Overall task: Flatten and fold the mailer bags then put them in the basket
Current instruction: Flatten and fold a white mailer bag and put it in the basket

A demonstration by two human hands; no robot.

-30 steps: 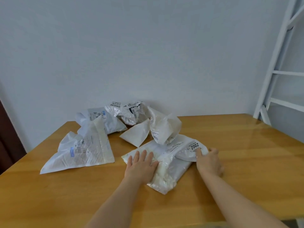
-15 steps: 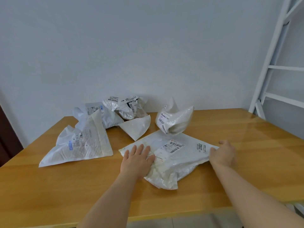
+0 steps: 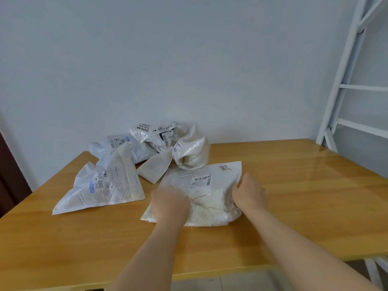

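Note:
A white mailer bag (image 3: 206,186) with a barcode label lies flat on the wooden table (image 3: 304,190) in front of me. My left hand (image 3: 170,204) rests on the bag's near left part; it is motion-blurred and its fingers are hard to make out. My right hand (image 3: 249,194) grips the bag's right edge with curled fingers. Several other mailer bags lie behind: a large flattened one (image 3: 105,185) at the left, a small cream one (image 3: 155,169), a puffed crumpled one (image 3: 192,154), and a crumpled heap (image 3: 155,134) by the wall. No basket is in view.
A white metal ladder frame (image 3: 346,85) stands at the table's far right corner. A dark door edge (image 3: 8,175) shows at the left. The white wall runs right behind the table.
The bag in front has been spread out and turned, its label now facing me. My right hand came in from the table to the bag's right edge. My left hand slid toward me.

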